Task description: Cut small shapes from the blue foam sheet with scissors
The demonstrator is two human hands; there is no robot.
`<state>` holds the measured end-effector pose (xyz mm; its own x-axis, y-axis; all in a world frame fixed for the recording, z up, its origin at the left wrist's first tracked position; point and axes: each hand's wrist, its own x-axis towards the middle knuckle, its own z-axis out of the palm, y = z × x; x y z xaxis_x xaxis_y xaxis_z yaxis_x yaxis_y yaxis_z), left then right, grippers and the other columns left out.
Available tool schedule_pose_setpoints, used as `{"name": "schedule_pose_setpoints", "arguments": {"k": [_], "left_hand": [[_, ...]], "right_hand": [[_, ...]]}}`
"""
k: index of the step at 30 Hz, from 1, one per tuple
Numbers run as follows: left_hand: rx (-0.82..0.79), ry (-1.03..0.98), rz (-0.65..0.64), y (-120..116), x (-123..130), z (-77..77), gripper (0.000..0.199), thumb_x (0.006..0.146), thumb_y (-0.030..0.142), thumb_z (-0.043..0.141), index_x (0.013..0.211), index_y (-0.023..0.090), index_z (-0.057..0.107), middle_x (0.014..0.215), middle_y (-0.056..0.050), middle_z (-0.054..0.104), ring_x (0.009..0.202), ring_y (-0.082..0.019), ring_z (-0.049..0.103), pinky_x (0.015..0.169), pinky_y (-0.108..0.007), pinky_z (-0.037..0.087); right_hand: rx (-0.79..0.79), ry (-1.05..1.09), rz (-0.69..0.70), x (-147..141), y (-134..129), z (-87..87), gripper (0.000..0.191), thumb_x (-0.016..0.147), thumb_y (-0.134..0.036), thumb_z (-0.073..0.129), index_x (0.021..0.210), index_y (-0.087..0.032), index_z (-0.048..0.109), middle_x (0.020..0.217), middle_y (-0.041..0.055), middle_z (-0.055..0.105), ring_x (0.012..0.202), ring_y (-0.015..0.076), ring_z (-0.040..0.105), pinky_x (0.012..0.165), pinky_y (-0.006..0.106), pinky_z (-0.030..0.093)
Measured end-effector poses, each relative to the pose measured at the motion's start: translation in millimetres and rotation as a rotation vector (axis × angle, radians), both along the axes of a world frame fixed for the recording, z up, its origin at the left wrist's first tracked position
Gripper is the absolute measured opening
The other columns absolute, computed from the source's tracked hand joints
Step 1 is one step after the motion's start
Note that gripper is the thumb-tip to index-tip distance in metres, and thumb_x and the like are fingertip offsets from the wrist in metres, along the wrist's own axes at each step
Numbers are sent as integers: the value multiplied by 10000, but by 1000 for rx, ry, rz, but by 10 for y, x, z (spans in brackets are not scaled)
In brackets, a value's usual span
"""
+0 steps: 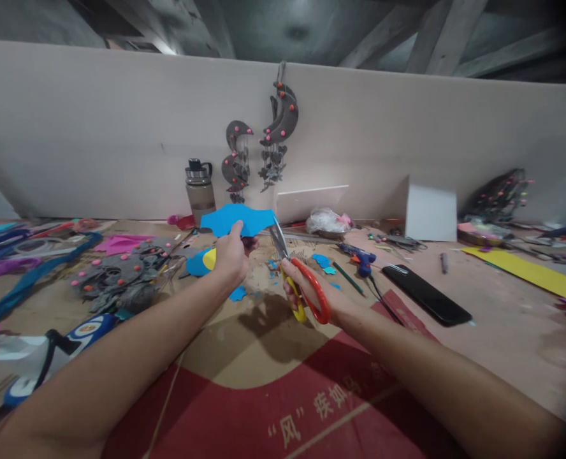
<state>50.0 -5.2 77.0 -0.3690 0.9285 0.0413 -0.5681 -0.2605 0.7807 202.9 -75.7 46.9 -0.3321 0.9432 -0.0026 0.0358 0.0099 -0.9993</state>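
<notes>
While the left hand [231,258] pinches a blue sheet [238,220] between thumb and curled fingers, the right hand [333,301] closes around the handles of red-and-yellow scissors [279,242], whose blades meet the sheet's right end. The sheet is held up over the tabletop [507,319], above the far part of a red-and-tan cardboard [216,414]. Its upper edge already runs in uneven curves, so some shaping looks done; trimming at the right end appears unfinished, though how much is left cannot be told. Small blue offcuts [238,293] lie on the cardboard, and more blue pieces [321,260] sit beyond the scissors, beside a pencil [348,279]. Toward the tabletop's far edge, grey crescent hangings [287,118] with pink and orange dots look complete on the white partition [134,127].
</notes>
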Motion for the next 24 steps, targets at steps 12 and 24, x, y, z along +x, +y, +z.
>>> {"name": "schedule_pose_setpoints", "arguments": {"k": [12,24], "left_hand": [[96,32,-110,-92,155,-131,360,735,323,723,528,187,462,485,41,520,460,-106,528,560,-265,474],[68,95,-127,-191,202,-83,369,732,406,739,555,172,516,517,16,572,455,-113,545,514,-260,447]], "right_hand": [[8,4,-17,-21,-105,64,456,825,-658,603,836,-236,432,614,-62,444,422,83,395,416,243,396],[-69,83,-36,-58,-166,107,509,792,-703,602,877,-243,403,596,-83,397,427,67,333,386,190,321]]}}
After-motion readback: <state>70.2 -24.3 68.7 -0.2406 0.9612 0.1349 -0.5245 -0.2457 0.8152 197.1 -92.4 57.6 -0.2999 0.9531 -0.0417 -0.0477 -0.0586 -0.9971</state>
